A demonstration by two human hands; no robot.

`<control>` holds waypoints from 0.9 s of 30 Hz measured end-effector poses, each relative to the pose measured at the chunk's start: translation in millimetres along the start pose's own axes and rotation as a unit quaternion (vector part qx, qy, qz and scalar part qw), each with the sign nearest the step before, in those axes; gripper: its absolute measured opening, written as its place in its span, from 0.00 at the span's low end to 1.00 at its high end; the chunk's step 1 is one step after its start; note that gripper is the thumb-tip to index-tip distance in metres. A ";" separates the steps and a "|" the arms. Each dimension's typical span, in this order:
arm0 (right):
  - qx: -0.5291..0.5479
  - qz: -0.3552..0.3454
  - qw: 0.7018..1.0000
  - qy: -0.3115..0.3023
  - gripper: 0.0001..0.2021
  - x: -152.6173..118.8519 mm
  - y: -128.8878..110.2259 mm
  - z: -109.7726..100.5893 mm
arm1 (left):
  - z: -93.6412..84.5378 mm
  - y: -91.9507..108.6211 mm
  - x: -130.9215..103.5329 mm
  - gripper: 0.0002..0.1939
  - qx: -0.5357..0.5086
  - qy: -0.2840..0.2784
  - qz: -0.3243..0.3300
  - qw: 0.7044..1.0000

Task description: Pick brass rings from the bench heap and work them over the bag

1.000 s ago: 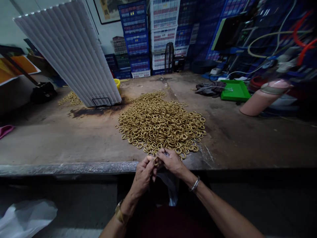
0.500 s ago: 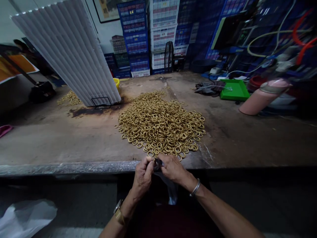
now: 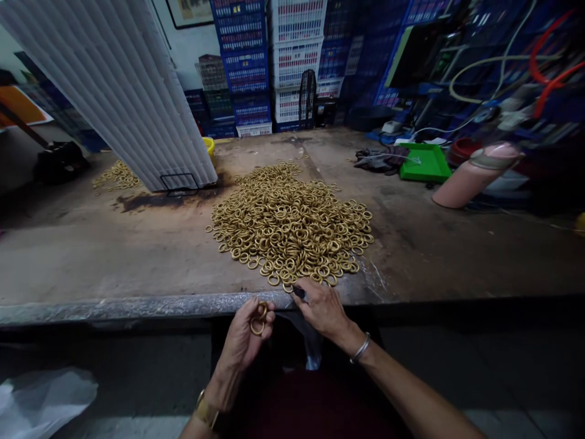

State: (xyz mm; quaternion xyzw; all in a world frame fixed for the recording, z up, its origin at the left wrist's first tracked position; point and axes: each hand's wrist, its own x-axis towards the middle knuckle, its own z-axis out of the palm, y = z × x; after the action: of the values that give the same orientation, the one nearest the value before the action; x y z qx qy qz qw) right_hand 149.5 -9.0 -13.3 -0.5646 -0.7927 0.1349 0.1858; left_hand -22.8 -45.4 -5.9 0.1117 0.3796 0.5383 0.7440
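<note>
A wide pile of brass-coloured rings (image 3: 292, 225) lies on the wooden table (image 3: 150, 256), reaching close to its front edge. Just off that edge my left hand (image 3: 244, 335) has its fingers closed around a couple of rings (image 3: 258, 327), which show between thumb and fingertips. My right hand (image 3: 322, 308) is at the near side of the pile, closed on a small dark tool (image 3: 298, 291) whose kind I cannot make out. The tool's end is beside a loose ring (image 3: 287, 286). A piece of clear plastic (image 3: 311, 341) hangs below the right hand.
A tall white corrugated panel (image 3: 123, 97) leans in a wire stand at the left, with more rings (image 3: 117, 175) behind it. On the right are a green tray (image 3: 425, 163), dark gloves (image 3: 377, 160) and a pink bottle (image 3: 473, 177). Stacked crates (image 3: 249, 73) stand behind.
My hands were together at the table edge. The left has drawn away to the left and down, turned palm up with rings showing. The right has stayed near the pile with the dark tool.
</note>
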 end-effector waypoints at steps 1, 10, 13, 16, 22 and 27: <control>-0.010 0.009 1.000 -0.006 0.06 0.0 -3.3 0.5 | -0.8 0.2 0.3 0.10 -0.001 -0.001 0.002 1.000; -0.038 0.051 0.997 -0.034 0.06 9.9 -3.8 4.2 | 2.0 3.5 3.7 0.06 -0.013 -0.061 -0.017 0.998; -0.012 0.052 0.999 -0.006 0.06 19.3 2.7 -0.8 | 6.0 2.4 10.2 0.07 -0.019 -0.066 -0.034 0.997; 0.016 0.060 0.997 0.042 0.07 31.5 10.2 -7.7 | 13.6 0.9 19.3 0.10 -0.004 -0.057 -0.033 0.998; 0.128 0.122 0.980 0.089 0.10 52.9 24.0 -7.8 | 32.8 -5.6 42.5 0.12 0.149 -0.049 0.061 0.986; 0.308 0.185 0.927 0.111 0.07 57.1 26.4 -2.6 | 42.2 -9.2 53.4 0.11 0.339 0.007 0.248 0.908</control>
State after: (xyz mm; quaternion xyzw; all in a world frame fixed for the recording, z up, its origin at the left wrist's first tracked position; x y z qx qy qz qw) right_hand 156.3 53.7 -14.1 -0.6276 -0.5680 0.3407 0.4092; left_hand 19.8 8.4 -6.0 0.4440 0.5041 0.5453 0.5014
